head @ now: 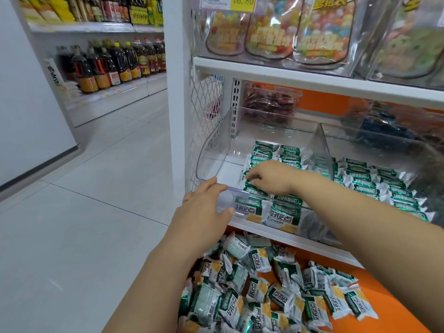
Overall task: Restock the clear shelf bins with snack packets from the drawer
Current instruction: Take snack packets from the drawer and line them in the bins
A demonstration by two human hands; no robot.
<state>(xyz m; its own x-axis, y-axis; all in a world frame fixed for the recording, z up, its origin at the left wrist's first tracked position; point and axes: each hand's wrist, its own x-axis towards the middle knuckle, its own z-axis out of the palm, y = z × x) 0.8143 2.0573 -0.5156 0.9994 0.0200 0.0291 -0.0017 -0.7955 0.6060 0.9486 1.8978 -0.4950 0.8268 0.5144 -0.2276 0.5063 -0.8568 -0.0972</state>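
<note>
Work looked about half done: the grip of the right hand (266,176) pinched green and white snack packets (264,150) inside the clear plastic shelf bin (211,145), its left side bare, the left hand (206,207) held its front edge, and many more lay in the orange drawer (384,284) below.

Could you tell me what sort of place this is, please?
Most likely a grocery shop: a yellow price tag, rows of dark bottles on display, and clear bins of snack packets.
</note>
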